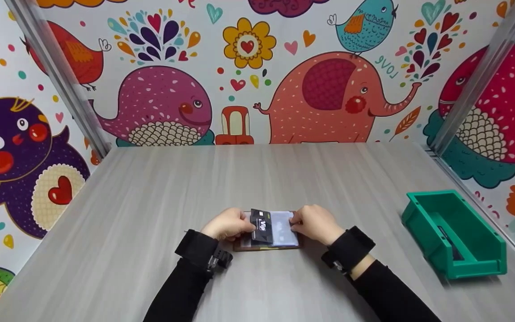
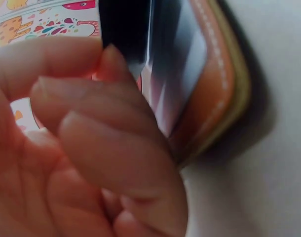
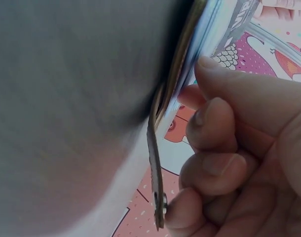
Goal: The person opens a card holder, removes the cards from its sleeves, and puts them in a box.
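Note:
A brown leather card holder (image 2: 212,91) lies opened on the table, its clear plastic sleeves (image 1: 285,235) facing up. My left hand (image 1: 228,223) pinches a black card (image 1: 262,226) marked "VIP" between thumb and finger. The card stands tilted over the left part of the sleeves; whether its lower edge is inside one is hidden. At the right edge, my right hand (image 1: 319,223) pinches the sleeves between thumb and index finger. In the right wrist view, the holder's strap (image 3: 157,177) with a metal snap sticks out beside the curled fingers.
A green plastic bin (image 1: 476,269) stands at the right side of the table, with a dark flat item (image 1: 450,243) inside. Walls with cartoon prints (image 1: 329,103) and metal posts (image 1: 61,85) border the table (image 1: 150,188) at the back and sides.

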Demonstrator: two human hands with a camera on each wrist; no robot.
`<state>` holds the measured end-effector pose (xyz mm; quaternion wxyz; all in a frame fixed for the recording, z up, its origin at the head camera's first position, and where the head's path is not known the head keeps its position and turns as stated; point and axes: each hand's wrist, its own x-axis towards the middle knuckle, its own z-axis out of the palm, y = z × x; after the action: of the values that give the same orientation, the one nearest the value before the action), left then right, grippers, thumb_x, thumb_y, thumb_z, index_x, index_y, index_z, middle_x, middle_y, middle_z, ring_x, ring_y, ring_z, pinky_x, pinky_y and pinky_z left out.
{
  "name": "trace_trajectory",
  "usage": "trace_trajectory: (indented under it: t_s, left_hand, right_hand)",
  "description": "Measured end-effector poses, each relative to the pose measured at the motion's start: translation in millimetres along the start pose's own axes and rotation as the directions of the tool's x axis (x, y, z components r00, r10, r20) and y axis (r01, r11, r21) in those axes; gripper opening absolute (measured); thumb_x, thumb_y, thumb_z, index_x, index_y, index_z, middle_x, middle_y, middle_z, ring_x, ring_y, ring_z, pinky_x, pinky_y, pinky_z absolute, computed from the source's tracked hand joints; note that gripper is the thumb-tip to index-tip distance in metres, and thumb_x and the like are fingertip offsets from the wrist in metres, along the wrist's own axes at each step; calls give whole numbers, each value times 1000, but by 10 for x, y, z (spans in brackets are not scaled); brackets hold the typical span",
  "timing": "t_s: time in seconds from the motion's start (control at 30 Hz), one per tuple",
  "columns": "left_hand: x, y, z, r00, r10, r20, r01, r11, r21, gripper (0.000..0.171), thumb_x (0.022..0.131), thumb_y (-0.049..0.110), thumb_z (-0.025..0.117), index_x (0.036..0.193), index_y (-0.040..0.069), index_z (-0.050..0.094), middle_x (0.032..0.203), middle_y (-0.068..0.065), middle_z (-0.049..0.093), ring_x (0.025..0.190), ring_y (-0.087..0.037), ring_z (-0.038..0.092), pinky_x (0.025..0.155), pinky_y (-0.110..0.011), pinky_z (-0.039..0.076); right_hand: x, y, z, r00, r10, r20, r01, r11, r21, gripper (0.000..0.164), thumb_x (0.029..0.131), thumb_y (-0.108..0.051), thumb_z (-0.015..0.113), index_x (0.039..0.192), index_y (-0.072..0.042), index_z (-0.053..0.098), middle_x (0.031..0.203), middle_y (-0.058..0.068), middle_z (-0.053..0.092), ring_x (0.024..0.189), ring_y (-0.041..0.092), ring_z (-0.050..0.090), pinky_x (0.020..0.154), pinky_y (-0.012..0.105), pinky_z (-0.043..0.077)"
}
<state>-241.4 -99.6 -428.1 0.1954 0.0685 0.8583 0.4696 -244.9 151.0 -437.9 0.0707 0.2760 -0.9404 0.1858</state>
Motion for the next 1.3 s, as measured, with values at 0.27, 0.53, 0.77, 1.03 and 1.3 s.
trace_trajectory:
  t_s: [0.27,0.53,0.77,1.03,1.3]
  left_hand:
    - [-25,27,-88,1000,-15,-18,15,999,-35,29,80,7,68,61,15,48,55,6,40,46,-5,35,45,-20,31]
    - [-63,70,-157,998,65,9,-64,994,-89,28,83,7,65,58,12,51,51,4,44,42,-4,34,42,-19,28]
    - [-105,110,-191,992,126,23,-123,989,-80,37,85,8,64,55,17,45,48,8,36,42,-4,31,42,-20,25]
    - [-147,147,-211,989,147,21,-144,986,-89,37,86,9,64,56,17,45,49,8,37,42,-5,32,43,-20,27]
    - [-167,188,-204,987,163,18,-160,983,-86,33,87,10,65,59,16,49,52,7,38,44,-5,33,44,-20,29]
  right_hand:
    - [-8,-6,-6,1000,-7,-5,7,1000,1,7,77,-7,82,83,-9,79,78,2,72,61,13,56,58,34,48]
    - [-21,10,4,999,-42,-16,42,999,-16,4,80,-9,80,81,-7,78,76,0,70,60,11,53,57,31,46]
    - [-45,19,12,1000,-21,-6,21,1000,6,10,81,-9,79,91,-7,80,84,4,73,70,18,64,63,37,51]
    - [-51,6,-9,1000,-12,24,11,1000,25,12,83,-9,77,94,-5,78,85,5,72,69,17,61,64,38,51]
    - [-38,-40,-80,1000,20,24,-22,996,92,15,87,-13,74,98,-3,78,93,9,74,79,19,67,73,40,53]
